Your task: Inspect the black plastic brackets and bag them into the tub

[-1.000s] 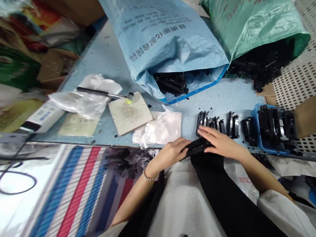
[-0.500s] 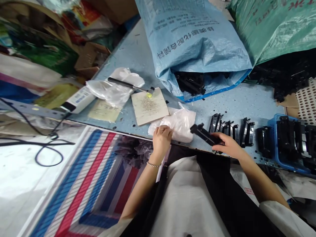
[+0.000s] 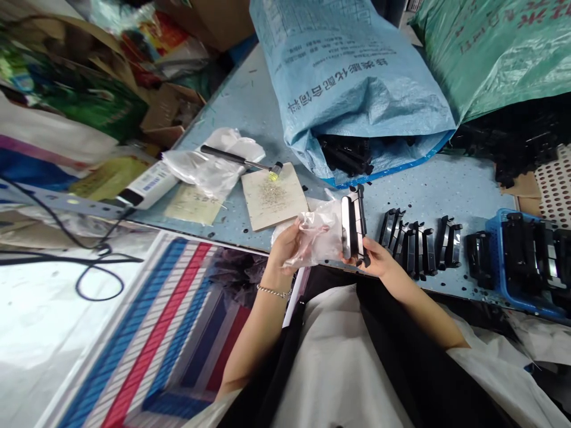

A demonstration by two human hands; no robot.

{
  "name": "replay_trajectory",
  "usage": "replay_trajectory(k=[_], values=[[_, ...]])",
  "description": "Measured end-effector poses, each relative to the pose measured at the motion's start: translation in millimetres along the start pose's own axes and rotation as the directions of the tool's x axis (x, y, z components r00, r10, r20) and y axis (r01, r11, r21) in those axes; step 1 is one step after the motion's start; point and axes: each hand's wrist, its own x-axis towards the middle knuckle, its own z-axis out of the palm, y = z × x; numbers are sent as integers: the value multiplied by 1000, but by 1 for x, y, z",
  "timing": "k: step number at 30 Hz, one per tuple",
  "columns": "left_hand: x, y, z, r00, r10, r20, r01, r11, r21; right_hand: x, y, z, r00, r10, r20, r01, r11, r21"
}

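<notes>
My right hand [image 3: 373, 260] grips a long black plastic part [image 3: 353, 224] and holds it upright over the near edge of the blue table [image 3: 250, 107]. Just left of it, my left hand [image 3: 285, 244] pinches a clear plastic bag [image 3: 314, 238] lifted off the table. The bag's edge touches the black part. A row of similar black parts [image 3: 414, 244] stands on the table right beside my right hand.
A blue woven sack [image 3: 352, 83] and a green sack [image 3: 491, 53] lie open at the back, both spilling black parts. A blue tray [image 3: 497, 264] of parts sits at the right. A small hammer [image 3: 241, 159], a wooden block [image 3: 273, 195] and plastic bags lie left.
My right hand has raised the black part from lying flat to standing upright. My left hand has picked the clear bag up off the table and brought it next to the part.
</notes>
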Motion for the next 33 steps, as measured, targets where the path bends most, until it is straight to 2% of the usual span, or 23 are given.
replay_trajectory(k=[2, 5, 7, 9, 11, 12, 13, 14, 16, 18, 22, 24, 26, 28, 33], values=[[5, 3, -6, 1000, -9, -6, 9, 994, 106, 6, 6, -6, 1000, 27, -10, -26, 997, 70], [14, 13, -18, 972, 191, -139, -110, 888, 447, 8, 8, -12, 999, -9, -53, 15, 994, 110], [17, 20, -22, 914, 351, -206, -170, 789, 590, 7, 6, -15, 996, -43, -73, 49, 995, 82], [14, 21, -20, 809, 554, -197, -255, 633, 731, 6, 4, -17, 994, -62, -91, 67, 997, 46], [7, 12, -10, 665, 746, -28, -325, 324, 888, 6, 4, -17, 992, -65, -107, 69, 997, 36], [4, 3, -3, 628, 772, 96, -353, 173, 920, 7, 4, -17, 992, -64, -110, 68, 997, 40], [2, -8, 4, 633, 747, 205, -387, 76, 919, 8, 4, -16, 992, -64, -113, 70, 996, 47], [1, -20, 10, 672, 688, 275, -428, 58, 902, 8, 4, -16, 991, -67, -114, 73, 996, 52], [3, -43, 19, 756, 577, 310, -463, 135, 876, 6, 4, -15, 990, -78, -114, 85, 995, 56], [9, -58, 21, 801, 538, 263, -428, 208, 879, 2, 2, -16, 991, -83, -107, 89, 994, 57], [17, -62, 16, 833, 489, 260, -423, 259, 868, -10, -2, -18, 993, -80, -81, 84, 995, 45], [18, -57, 15, 871, 440, 218, -397, 369, 841, -14, -4, -18, 994, -86, -73, 87, 996, 17], [19, -53, 14, 918, 381, 109, -314, 530, 788, -17, -6, -15, 994, -90, -55, 89, 996, -11], [20, -51, 15, 944, 328, 27, -249, 657, 711, -19, -6, -10, 995, -91, -42, 90, 995, -41], [21, -49, 18, 963, 268, 37, -233, 753, 616, -13, -6, 7, 996, -74, -44, 68, 990, -124]])
